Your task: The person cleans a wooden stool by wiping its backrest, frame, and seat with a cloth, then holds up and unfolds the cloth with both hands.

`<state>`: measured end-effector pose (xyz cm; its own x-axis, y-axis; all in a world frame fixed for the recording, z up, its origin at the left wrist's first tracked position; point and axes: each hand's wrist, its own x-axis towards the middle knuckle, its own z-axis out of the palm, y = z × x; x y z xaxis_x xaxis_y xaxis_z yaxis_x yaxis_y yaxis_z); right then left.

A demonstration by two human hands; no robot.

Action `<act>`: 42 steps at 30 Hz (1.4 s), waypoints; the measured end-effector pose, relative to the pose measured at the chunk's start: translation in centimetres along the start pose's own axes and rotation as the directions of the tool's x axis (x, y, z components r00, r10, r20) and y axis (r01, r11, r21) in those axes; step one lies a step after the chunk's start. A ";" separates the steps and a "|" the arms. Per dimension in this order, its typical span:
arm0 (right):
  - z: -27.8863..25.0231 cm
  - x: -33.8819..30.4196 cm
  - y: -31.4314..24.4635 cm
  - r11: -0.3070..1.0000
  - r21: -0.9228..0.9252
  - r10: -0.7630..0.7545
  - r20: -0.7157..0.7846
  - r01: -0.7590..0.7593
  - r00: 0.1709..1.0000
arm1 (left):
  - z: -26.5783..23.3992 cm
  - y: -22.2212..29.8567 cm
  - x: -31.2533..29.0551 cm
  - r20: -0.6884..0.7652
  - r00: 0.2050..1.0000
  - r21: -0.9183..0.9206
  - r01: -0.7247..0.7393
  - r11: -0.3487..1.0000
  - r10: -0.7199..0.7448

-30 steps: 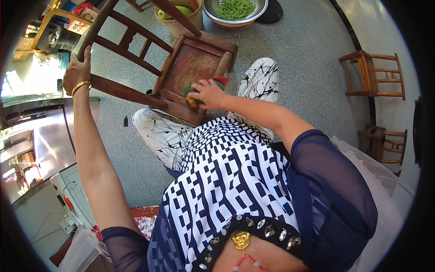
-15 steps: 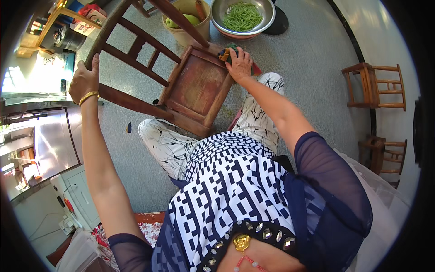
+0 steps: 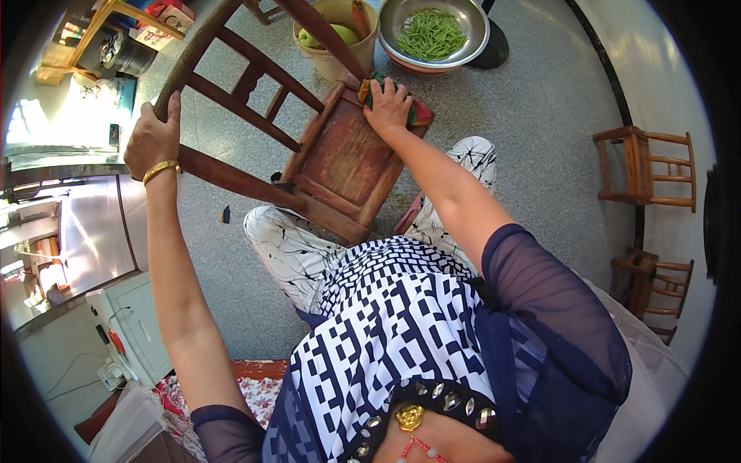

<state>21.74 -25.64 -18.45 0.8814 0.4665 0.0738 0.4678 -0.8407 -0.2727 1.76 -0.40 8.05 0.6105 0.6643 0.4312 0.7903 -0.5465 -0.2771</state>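
Observation:
A dark brown wooden chair [image 3: 340, 158] is tilted in front of me, its worn reddish seat panel facing up and its back reaching to the left. My left hand [image 3: 153, 139], with a gold bracelet at the wrist, is closed round the top of the chair back. At the far right corner of the seat, my right hand [image 3: 388, 106] presses a multicoloured cloth [image 3: 420, 114] against the wood. Green and yellow parts of the cloth show by the fingers, red beyond the hand; the rest lies hidden under the palm.
Beyond the chair stand a beige bucket [image 3: 332, 62] with green and brown vegetables and a metal bowl [image 3: 480, 38] of green beans [image 3: 431, 35]. Two small wooden chairs [image 3: 639, 166] are along the right wall. A dark scrap [image 3: 225, 214] lies on the grey floor at left.
My right hand has slid slightly left along the seat, baring more red cloth. The view has shifted a little; my left hand keeps its hold on the chair back.

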 end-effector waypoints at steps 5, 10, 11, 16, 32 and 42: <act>1.1 -3.2 -0.3 0.978 -0.096 -0.185 -0.003 0.184 0.983 | -0.4 0.2 0.1 0.015 1.000 -0.008 0.009 1.000 -0.009; 1.3 -6.4 -2.0 0.984 0.008 -0.179 0.025 0.179 0.983 | -0.2 0.1 0.1 0.047 0.999 -0.030 0.014 0.999 -0.013; 1.2 -6.8 -2.1 0.980 0.041 -0.199 0.056 0.197 0.978 | -0.2 0.1 0.1 0.058 0.998 -0.042 0.015 0.999 -0.012; 0.6 -11.2 -2.8 0.893 0.194 -0.427 0.085 0.406 0.900 | -0.2 -0.3 0.3 0.122 0.992 -0.044 0.034 0.998 -0.029; 0.6 1.9 -3.6 0.884 0.358 -0.303 -0.051 0.300 0.952 | 0.7 0.0 -0.3 -0.036 0.999 0.046 0.031 0.998 -0.030; 3.4 0.5 -4.2 0.931 0.155 -0.342 0.058 0.330 0.938 | 0.9 -0.3 -0.3 -0.095 0.995 0.047 0.040 0.998 -0.036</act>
<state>19.95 -20.96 -20.48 0.6630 0.7409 0.1068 0.7162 -0.5863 -0.3787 1.41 0.06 7.24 0.5744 0.6317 0.5207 0.8158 -0.4946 -0.2999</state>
